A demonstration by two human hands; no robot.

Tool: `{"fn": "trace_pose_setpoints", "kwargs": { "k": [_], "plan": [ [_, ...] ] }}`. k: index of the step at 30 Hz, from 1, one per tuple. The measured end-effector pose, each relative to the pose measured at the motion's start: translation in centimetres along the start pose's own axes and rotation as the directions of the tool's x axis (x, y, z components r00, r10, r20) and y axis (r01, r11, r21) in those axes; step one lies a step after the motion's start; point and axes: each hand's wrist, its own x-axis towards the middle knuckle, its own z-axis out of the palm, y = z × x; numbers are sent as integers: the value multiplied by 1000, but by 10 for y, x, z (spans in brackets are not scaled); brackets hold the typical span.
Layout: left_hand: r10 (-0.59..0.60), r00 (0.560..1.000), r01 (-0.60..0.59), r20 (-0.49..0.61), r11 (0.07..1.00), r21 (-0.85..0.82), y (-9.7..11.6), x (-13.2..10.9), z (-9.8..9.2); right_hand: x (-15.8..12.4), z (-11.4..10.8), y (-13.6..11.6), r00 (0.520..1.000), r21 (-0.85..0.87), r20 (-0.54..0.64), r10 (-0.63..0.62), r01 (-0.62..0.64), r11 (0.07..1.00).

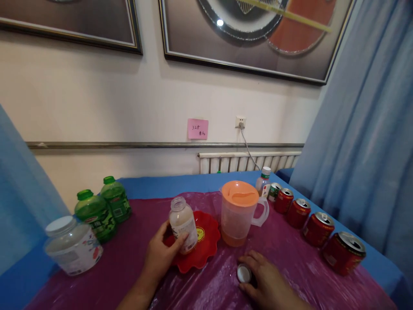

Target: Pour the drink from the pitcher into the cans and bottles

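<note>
My left hand (164, 249) is closed around a clear bottle (183, 224) with a white label and an uncapped mouth. The bottle leans slightly over a red scalloped plate (206, 254) with a yellow mark. Low on the right, my right hand (263, 275) has its thumb and fingers around a small white-lined cap (244, 273), lying inside up at the purple sheet. Just beyond that hand stands a translucent pitcher (235, 219) with an orange lid and a little amber liquid at its bottom.
Two green bottles (95, 215) and a white-lidded jar (72, 245) stand at left. Several red cans (318, 228), a green can (274, 191) and a white-capped bottle (264, 181) line the right side. Purple plastic (138, 232) covers the blue tablecloth (138, 185).
</note>
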Motion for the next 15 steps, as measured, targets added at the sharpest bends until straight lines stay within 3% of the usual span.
{"fn": "trace_pose_setpoints", "kwargs": {
  "k": [6,12,15],
  "plan": [
    [-6,1000,6,10,1000,22,0,-1,2,2,1,-6,997,1,-7,-82,82,997],
    [51,999,-52,19,998,42,2,-5,2,38,-12,-60,962,272,-14,-272,266,925],
    [97,994,-99,42,994,40,-2,-7,2,69,-8,-86,921,396,-156,-357,389,832]
  ]
}}
